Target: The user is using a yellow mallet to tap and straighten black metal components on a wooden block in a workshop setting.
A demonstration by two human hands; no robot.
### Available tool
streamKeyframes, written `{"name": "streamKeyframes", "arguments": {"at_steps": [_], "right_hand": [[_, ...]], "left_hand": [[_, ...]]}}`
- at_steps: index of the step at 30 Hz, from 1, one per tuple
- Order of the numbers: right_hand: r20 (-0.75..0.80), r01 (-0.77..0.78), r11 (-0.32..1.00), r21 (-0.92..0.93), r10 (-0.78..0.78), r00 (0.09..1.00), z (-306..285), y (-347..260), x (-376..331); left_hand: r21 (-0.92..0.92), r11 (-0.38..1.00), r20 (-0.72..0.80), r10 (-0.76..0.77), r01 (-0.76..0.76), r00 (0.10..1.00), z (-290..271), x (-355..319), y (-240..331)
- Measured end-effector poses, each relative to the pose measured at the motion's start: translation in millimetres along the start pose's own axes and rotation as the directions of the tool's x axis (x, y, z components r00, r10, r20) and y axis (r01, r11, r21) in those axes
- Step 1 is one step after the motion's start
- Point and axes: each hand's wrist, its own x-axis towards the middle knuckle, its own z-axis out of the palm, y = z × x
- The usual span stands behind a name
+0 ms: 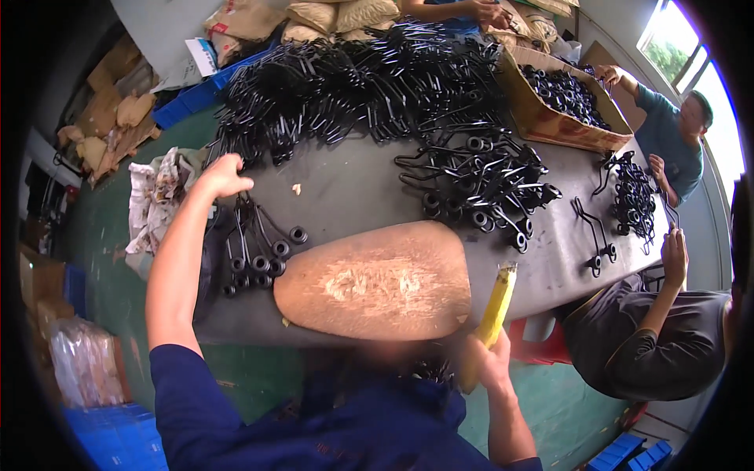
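Note:
My left hand (226, 177) reaches out to the table's left side. Its fingers are curled over the upper ends of a small group of black bent metal rods with ring-shaped ends (255, 247); what they grip is hidden. In my right hand (492, 363), near the front edge, is a yellow stick-like tool (496, 304), tilted up, its far end pale and ragged. Between my hands lies a rounded wooden board (428, 259), gouged and worn in its middle.
A large heap of black rods (338, 86) covers the table's far side; a smaller pile (479, 177) sits right of the middle. At the far right stands a carton of black parts (569, 137). Two co-workers (667, 337) (671, 133) are on the right, another person's arms (463, 12) at the back.

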Motion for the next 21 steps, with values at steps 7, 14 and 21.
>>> {"name": "streamKeyframes", "arguments": {"at_steps": [7, 14, 21], "right_hand": [[0.021, 0.002, 1.000, 0.007, -0.002, 1.000, -4.8, 8.0, 2.2], [0.019, -0.004, 0.999, -0.041, 0.005, 1.000, -3.7, 1.9, 4.4], [0.064, -0.002, 0.996, -0.094, 0.008, 0.998, -7.3, 2.2, 2.8]], "left_hand": [[-0.742, 0.573, -0.125, 0.392, -0.348, 0.911, 66.8, 99.6, 234.9], [-0.524, 0.844, 0.191, 0.249, -0.116, 0.950, 83.4, 161.9, 329.3], [-0.838, 0.314, -0.304, 0.409, -0.446, 0.860, 61.4, 136.4, 344.4]]}}
